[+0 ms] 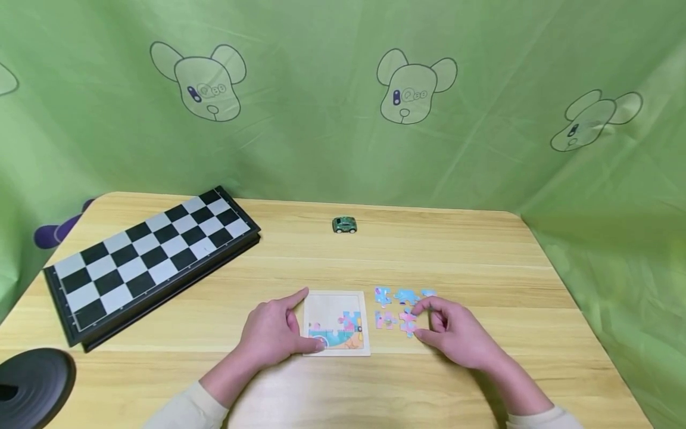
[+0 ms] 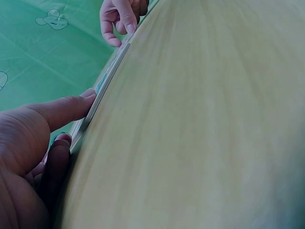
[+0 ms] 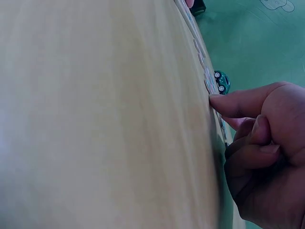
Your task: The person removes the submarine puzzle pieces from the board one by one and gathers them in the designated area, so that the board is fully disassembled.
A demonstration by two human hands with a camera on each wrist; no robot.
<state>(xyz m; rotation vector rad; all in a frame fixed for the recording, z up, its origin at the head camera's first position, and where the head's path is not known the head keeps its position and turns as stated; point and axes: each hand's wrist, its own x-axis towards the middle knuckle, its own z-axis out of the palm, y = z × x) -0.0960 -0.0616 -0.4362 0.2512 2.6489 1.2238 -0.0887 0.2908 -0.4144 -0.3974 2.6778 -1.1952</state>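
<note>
A square wooden puzzle tray lies on the table, its lower part filled with joined jigsaw pieces. My left hand holds it at the left side, thumb on the lower left corner and index finger at the upper left corner. In the left wrist view, the left thumb rests on top of the tray's edge. To the right of the tray, my right hand pinches a pink and blue puzzle piece between thumb and index finger, at table level. Close by lie several loose puzzle pieces, one partly hidden by that hand.
A folded chessboard lies slanted on the left of the table. Toward the back edge stands a small green toy car. At the lower left is a round black object. A green curtain hangs behind the table.
</note>
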